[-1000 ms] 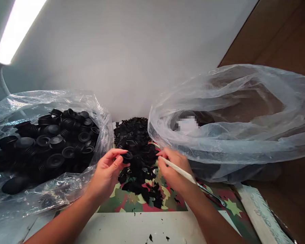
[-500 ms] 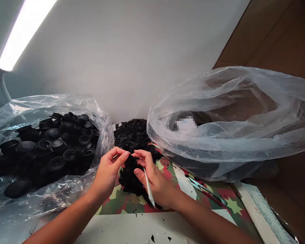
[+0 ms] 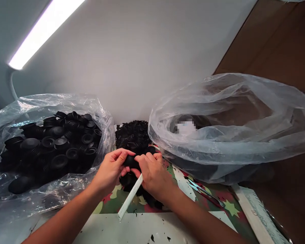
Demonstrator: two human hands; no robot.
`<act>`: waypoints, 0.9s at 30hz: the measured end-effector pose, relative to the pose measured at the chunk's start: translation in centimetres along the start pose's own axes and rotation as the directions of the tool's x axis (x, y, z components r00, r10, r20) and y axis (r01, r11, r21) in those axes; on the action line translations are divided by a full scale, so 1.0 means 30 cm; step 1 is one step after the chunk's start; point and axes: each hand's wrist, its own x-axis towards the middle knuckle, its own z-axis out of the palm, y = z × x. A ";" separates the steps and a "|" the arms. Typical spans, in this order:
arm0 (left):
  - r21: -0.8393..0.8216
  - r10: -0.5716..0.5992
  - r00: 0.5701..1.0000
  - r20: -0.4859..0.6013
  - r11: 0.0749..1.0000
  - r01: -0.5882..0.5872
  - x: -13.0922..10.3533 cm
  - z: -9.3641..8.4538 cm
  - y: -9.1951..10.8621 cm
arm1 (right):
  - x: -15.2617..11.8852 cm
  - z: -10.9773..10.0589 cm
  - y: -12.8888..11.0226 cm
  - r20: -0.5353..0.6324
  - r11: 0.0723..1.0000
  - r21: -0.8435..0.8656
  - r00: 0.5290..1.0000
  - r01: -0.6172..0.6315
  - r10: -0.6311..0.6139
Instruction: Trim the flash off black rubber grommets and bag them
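A dark, rounded rubber cap [image 3: 131, 162] is pinched by my left hand [image 3: 113, 166], thumb on its near face and fingers around it. My right hand [image 3: 152, 169] is closed at the cap's right side, its fingertips against it. Out of that hand a white flat stick-like tool [image 3: 130, 198] slants down and left; whatever lies at its other end is hidden in the fist. Below and behind my hands is a heap of black rubber scraps [image 3: 132, 132]. More ribbed black caps [image 3: 58, 162] fill the clear plastic bag [image 3: 105, 135] on the left.
An open clear plastic bag [image 3: 218, 149] stands on the right, beside a cardboard wall [image 3: 282, 40]. Scissors [image 3: 205, 193] lie on the patterned cloth [image 3: 231, 206]. A lamp [image 3: 43, 34] shines at upper left. Small black scraps dot the white surface [image 3: 117, 230] near me.
My right hand has turned over and closed in on the cap. The white tool has swung from slanting down-right to slanting down-left. The cap now shows more clearly between my hands.
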 end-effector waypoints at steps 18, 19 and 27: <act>0.735 0.083 0.909 0.408 0.561 -0.381 0.007 -0.040 0.037 | -0.020 -0.021 0.045 0.334 0.981 0.170 0.942 -0.088 0.027; 0.752 0.099 0.908 0.407 0.529 -0.394 0.007 -0.037 0.032 | -0.019 -0.021 0.043 0.333 0.985 0.151 0.942 -0.083 0.028; 0.801 0.132 0.901 0.414 0.418 -0.429 -0.002 -0.032 0.015 | -0.006 -0.035 0.045 0.349 0.997 0.065 0.936 0.028 -0.049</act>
